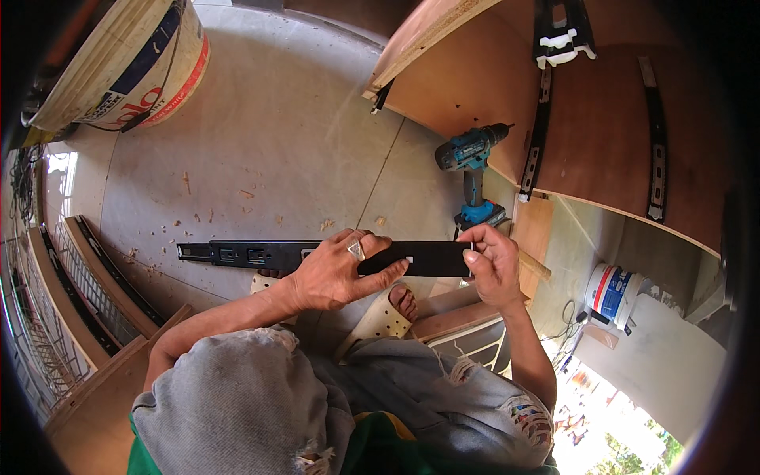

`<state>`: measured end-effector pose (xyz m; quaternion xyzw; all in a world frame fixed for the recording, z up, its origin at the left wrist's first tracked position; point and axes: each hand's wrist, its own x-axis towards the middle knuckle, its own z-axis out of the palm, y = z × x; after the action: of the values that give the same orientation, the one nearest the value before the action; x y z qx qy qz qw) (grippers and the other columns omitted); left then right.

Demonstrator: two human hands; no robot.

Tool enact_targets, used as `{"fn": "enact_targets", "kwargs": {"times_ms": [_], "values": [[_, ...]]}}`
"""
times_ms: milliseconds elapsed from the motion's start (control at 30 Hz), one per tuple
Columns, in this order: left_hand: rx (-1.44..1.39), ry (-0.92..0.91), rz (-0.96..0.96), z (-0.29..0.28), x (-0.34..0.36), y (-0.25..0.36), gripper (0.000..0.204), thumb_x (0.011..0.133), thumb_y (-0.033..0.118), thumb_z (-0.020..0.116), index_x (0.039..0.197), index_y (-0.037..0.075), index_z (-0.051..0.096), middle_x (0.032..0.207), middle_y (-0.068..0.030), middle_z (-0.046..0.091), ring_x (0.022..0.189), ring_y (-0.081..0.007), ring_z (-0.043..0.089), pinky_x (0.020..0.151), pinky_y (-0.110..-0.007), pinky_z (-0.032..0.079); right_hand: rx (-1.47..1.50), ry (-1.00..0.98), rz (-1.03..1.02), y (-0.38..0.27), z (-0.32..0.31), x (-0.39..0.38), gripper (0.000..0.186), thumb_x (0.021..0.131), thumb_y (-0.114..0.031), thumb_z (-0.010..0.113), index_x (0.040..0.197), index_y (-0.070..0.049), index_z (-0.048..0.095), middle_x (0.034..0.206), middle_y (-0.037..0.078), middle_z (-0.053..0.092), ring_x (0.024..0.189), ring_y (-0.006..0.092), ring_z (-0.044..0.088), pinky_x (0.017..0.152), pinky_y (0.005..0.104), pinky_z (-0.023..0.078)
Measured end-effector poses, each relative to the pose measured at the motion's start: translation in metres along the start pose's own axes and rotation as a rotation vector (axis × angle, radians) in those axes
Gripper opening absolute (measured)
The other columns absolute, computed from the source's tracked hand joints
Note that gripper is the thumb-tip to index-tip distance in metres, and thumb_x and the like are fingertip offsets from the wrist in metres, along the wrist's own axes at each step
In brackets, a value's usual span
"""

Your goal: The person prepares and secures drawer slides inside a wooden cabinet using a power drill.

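A long black drawer slide (431, 259) lies crosswise in front of me, above my knees and feet. My left hand (336, 269), with a ring on one finger, is closed around its middle. At its right end, my right hand (494, 265) pinches the edge between thumb and fingers. The slide's narrower inner rail (194, 252) sticks out at the left end. Past my right hand, a teal and black cordless drill (473, 170) stands upright on its battery, its chuck pointing right toward the wooden cabinet.
A wooden cabinet (590, 127) with black slides (656, 142) fixed on its panel fills the upper right. A large paint bucket (170, 67) stands upper left. Wood-framed wire baskets (99, 277) lie at left. Wood shavings (247, 194) dot the floor. Another bucket (613, 293) is at right.
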<state>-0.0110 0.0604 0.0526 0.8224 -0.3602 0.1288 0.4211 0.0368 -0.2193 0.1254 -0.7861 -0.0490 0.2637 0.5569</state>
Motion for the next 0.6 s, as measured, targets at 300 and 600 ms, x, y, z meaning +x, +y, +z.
{"fn": "enact_targets", "kwargs": {"times_ms": [300, 600], "values": [[0.006, 0.025, -0.012, 0.001, -0.001, -0.001, 0.06, 0.07, 0.014, 0.07, 0.13, 0.016, 0.065, 0.112, -0.0158, 0.058, 0.089, -0.0285, 0.063, 0.077, -0.04, 0.056, -0.001, 0.005, 0.008, 0.003, 0.002, 0.001, 0.025, 0.097, -0.021, 0.058, 0.105, 0.002, 0.056, 0.071, -0.003, 0.055, 0.058, 0.0012, 0.048, 0.052, 0.0187, 0.038], [-0.223, -0.063, -0.162, -0.003, 0.007, -0.004, 0.063, 0.068, 0.004, 0.081, 0.129, 0.012, 0.064, 0.11, -0.0119, 0.061, 0.09, -0.028, 0.065, 0.073, -0.041, 0.058, -0.037, 0.139, 0.161, -0.008, 0.012, 0.001, 0.023, 0.097, -0.024, 0.056, 0.1, 0.0, 0.06, 0.072, -0.005, 0.052, 0.06, 0.0003, 0.048, 0.048, 0.0185, 0.044]]}}
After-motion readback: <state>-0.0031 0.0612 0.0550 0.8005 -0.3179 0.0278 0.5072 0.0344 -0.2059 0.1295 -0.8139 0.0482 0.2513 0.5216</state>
